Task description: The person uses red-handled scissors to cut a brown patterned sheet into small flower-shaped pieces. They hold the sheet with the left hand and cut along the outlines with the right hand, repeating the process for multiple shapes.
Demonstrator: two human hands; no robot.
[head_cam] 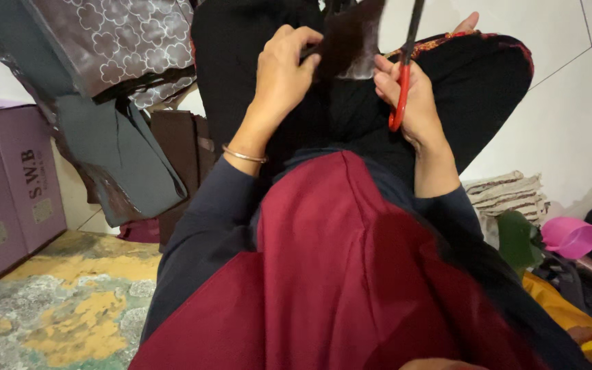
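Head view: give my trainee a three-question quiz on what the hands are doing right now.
1. True or false: the right hand holds red-handled metal scissors.
2. What does the left hand grip?
A. a pink plastic cup
B. a dark brown piece of sheet material
C. a purple cardboard box
3. Fill in: the left wrist wears a thin metal ____.

Key: 1 true. 2 B, the dark brown piece of sheet material. 3 bangle.

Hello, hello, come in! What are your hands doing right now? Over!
Left hand pinching dark fabric piece. Right hand gripping red-handled scissors, blades up beside the piece. Nothing between them; lap below. Over.
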